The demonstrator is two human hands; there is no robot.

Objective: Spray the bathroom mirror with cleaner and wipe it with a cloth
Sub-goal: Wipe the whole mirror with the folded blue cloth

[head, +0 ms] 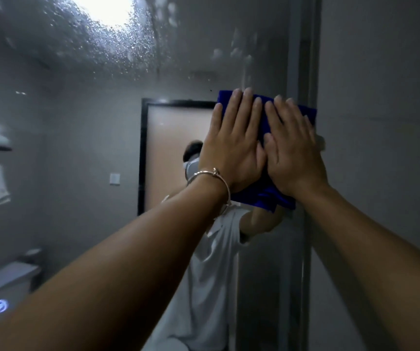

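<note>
Both hands, left (pixel 231 145) and right (pixel 292 153), spread flat, pressing cloth (pixel 267 193) on wet mirror (pixel 102 72) (soft, light, likely slides easily); palm pressure beats pinching.

A bathroom; wall mirror (pixel 102 84) reflects door (pixel 176 148) and toilet (pixel 6 277).

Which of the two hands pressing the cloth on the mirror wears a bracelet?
The left hand: a thin metal bracelet circles its wrist. The right hand, flat beside it on the blue cloth, has a bare wrist.
</note>
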